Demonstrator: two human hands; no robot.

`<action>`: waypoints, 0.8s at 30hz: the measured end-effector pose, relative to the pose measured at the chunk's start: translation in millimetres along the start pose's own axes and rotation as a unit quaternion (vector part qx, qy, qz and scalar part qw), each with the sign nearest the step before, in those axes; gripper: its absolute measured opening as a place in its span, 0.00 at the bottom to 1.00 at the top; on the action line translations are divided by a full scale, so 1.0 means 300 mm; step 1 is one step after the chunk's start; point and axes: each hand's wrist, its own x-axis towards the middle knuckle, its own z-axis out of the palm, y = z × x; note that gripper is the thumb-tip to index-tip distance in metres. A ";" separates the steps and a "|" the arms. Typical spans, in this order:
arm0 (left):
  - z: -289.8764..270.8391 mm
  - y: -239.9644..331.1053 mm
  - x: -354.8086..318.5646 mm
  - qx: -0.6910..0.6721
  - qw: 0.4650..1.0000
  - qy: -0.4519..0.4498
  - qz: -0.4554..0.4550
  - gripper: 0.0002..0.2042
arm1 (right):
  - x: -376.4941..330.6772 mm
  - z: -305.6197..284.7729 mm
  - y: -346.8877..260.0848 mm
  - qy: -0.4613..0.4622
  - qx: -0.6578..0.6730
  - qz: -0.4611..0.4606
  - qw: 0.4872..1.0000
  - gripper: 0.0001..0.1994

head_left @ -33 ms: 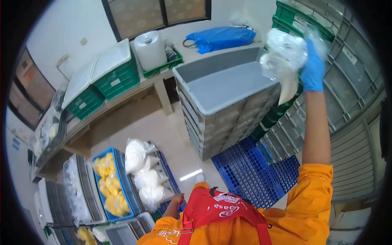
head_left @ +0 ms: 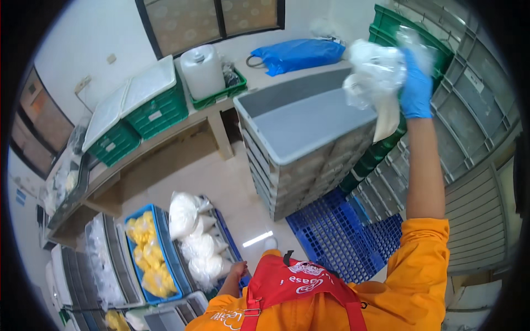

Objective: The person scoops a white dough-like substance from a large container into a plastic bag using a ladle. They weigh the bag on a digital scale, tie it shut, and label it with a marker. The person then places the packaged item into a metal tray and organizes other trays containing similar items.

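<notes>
Leftward drifts the gloved right hand (head_left: pixel 417 91), and with it swings the clear plastic bag (head_left: pixel 375 71) of white stuff, now a touch further over the grey crate (head_left: pixel 309 110) than a moment ago. Fingers closed on the gathered plastic, that right hand has a firm grip, arm stretched well out, and a pale strip dangles below the bag. It's up at the crate's far right corner, and whether it touches the rim, I can't tell. Down low, the left hand (head_left: pixel 237 270) sits just beside the red apron (head_left: pixel 298 284), bare, its fingers too small to read: open or closed, can't say. Near it, white bags (head_left: pixel 201 240) lie heaped, with yellow bags (head_left: pixel 148 251) in a blue crate (head_left: pixel 172 276) to their left. That grey crate tops a tall stack, blue pallet (head_left: pixel 331 234) right alongside. Over on the counter, a blue bag (head_left: pixel 301 55) lies flat, a white jug (head_left: pixel 203 69) stands upright, and lidded green crates (head_left: pixel 157 113) line up further left.
</notes>
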 end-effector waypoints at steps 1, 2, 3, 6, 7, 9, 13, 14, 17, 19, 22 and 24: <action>-0.020 0.081 0.024 -0.057 0.998 0.026 0.009 0.09 | 0.034 0.069 0.062 -0.057 -0.107 -0.004 0.993 0.15; -0.049 0.182 0.057 -0.046 0.999 0.021 0.020 0.08 | 0.052 0.124 0.155 -0.152 -0.224 -0.132 0.954 0.15; -0.093 0.286 0.081 -0.037 0.999 0.021 0.027 0.07 | 0.038 0.216 0.262 -0.206 -0.176 -0.016 0.962 0.20; -0.125 0.619 0.116 -0.062 0.993 0.014 0.103 0.07 | -0.129 0.420 0.532 -0.338 -0.298 0.151 0.880 0.36; -0.134 0.734 0.126 -0.092 0.988 -0.002 0.125 0.06 | -0.189 0.418 0.615 -0.376 -0.296 0.188 0.857 0.37; -0.133 0.951 0.112 -0.141 0.971 -0.002 0.192 0.07 | -0.261 0.412 0.666 -0.389 -0.328 0.131 0.851 0.38; -0.007 1.341 -0.166 -0.175 0.930 -0.011 0.324 0.17 | -0.258 0.227 0.521 -0.124 -0.362 -0.001 0.924 0.28; 0.045 1.435 -0.212 -0.178 0.918 -0.042 0.351 0.19 | -0.303 0.137 0.485 -0.049 -0.245 0.097 0.963 0.28; 0.276 1.688 -0.334 -0.095 0.913 -0.061 0.392 0.30 | -0.574 -0.028 0.544 0.126 -0.070 0.356 0.923 0.34; 0.402 1.790 -0.384 -0.083 0.921 -0.069 0.375 0.31 | -0.696 0.038 0.589 0.154 0.026 0.451 0.879 0.34; 0.570 1.882 -0.410 -0.060 0.911 -0.094 0.398 0.33 | -0.650 0.120 0.662 0.112 0.150 0.525 0.830 0.23; 0.624 1.892 -0.459 -0.007 0.906 -0.115 0.407 0.31 | -0.606 0.071 0.733 0.092 0.025 0.571 0.816 0.16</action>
